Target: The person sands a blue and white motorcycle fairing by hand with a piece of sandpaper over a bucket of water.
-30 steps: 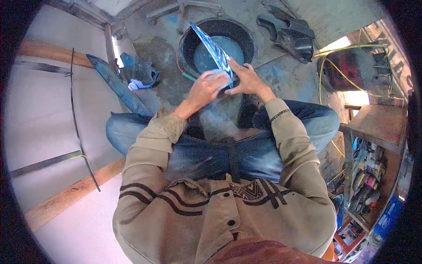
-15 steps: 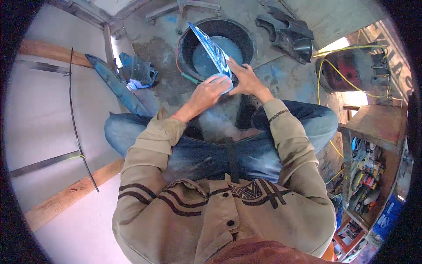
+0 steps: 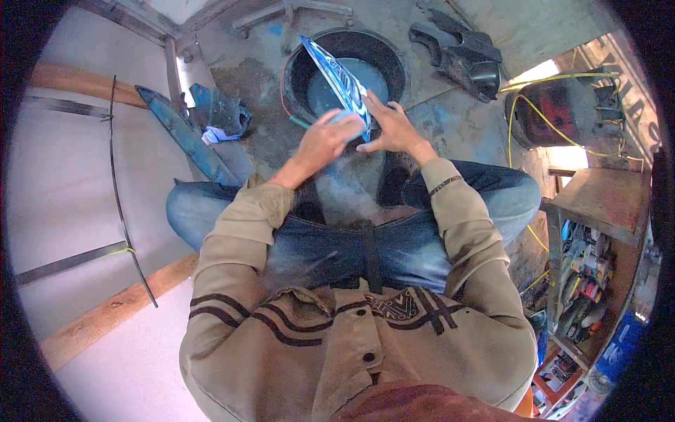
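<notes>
A long, pointed panel [image 3: 336, 79], glossy blue with white swirls, slants over the black tub, its narrow tip at the far left. My right hand [image 3: 396, 129] grips its near end from the right, with thumb and fingers spread around the edge. Pressed to the panel's left face is my left hand [image 3: 327, 144], a little smeared by motion. Under its fingers shows a light-blue pad [image 3: 362, 125], whose exact kind I cannot make out. Greyish liquid lies in the black tub [image 3: 399, 70] below.
A green-handled tool [image 3: 299, 122] leans at the tub's left rim. Left of it lie blue plastic parts [image 3: 218, 112] and a long blue panel [image 3: 186, 141]. Black plastic parts [image 3: 457, 53] rest at the far right, near a dark drum [image 3: 562, 112] with yellow hose. A cluttered wooden shelf [image 3: 598, 200] stands right.
My left hand has slid a little to the left and up along the panel with the light-blue pad. My right hand and the panel have hardly moved.
</notes>
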Tool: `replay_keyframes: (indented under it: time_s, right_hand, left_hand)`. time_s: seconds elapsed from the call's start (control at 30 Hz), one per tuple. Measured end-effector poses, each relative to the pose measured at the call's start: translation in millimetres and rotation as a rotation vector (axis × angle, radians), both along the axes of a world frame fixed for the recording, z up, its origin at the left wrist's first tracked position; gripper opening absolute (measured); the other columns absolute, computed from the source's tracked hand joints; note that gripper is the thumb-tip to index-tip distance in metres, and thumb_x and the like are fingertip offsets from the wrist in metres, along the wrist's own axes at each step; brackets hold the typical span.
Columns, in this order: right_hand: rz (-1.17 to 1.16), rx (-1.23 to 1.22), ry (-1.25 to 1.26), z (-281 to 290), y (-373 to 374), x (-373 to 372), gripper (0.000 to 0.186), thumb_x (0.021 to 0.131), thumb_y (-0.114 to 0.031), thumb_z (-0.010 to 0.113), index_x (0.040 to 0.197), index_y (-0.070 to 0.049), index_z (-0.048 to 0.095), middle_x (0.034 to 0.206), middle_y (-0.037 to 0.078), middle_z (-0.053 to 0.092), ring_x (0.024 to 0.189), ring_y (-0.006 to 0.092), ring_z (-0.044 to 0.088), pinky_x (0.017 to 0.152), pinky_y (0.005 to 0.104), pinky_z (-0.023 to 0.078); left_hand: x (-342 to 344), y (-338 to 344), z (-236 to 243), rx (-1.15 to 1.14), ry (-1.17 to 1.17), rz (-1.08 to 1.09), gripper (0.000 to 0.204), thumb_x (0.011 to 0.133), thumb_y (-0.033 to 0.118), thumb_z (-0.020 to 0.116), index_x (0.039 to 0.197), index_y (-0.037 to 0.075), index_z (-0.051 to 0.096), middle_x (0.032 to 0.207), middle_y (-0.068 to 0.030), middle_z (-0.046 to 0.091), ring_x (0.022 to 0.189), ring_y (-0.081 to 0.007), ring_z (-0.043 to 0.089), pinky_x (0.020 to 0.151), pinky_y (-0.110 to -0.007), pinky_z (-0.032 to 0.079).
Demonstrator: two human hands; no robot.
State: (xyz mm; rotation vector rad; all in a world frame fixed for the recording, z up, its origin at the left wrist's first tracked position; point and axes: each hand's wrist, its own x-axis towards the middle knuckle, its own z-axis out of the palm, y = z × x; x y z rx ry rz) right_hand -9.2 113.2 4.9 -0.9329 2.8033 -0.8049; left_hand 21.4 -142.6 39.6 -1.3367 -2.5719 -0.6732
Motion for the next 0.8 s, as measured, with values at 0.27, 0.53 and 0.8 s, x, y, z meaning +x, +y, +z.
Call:
replay_keyframes:
  time_s: [0.27, 0.53, 0.8]
  right_hand:
    - [-0.019, -0.035, 0.02, -1.3, 3.3, 0.4, 0.136, 0.066, -0.067, 0.091, 0.169, -0.004, 0.027, 0.177, 0.022, 0.024, 0.153, 0.0371, 0.044, 0.126, 0.0598, 0.027]
    - [-0.001, -0.059, 0.03, -3.3, 0.4, 0.4, 0.137, 0.066, -0.066, 0.091, 0.17, -0.007, 0.025, 0.178, 0.022, 0.022, 0.155, 0.0372, 0.042, 0.125, 0.061, 0.027]
    - [0.0, -0.038, 0.011, -3.5, 2.4, -1.1, 0.136, 0.067, -0.066, 0.091, 0.17, -0.007, 0.026, 0.178, 0.021, 0.022, 0.156, 0.0369, 0.041, 0.125, 0.0609, 0.027]
  left_hand:
    - [11.6, 10.9, -10.1, 0.123, 0.046, 0.063, 0.05, 0.087, 0.0, 0.069, 0.137, 0.006, 0.069, 0.138, -0.0118, 0.071, 0.135, -0.0325, 0.064, 0.119, -0.049, 0.047]
    - [-19.1, -2.0, -4.3, 0.161, 0.116, 0.197, 0.053, 0.087, 0.001, 0.068, 0.139, 0.006, 0.068, 0.139, -0.0147, 0.071, 0.132, -0.0325, 0.066, 0.116, -0.048, 0.051]
    - [1.2, 6.0, -9.9, 0.123, -0.056, -0.052, 0.055, 0.084, -0.001, 0.071, 0.138, 0.008, 0.069, 0.139, -0.0136, 0.071, 0.133, -0.032, 0.065, 0.115, -0.048, 0.051]
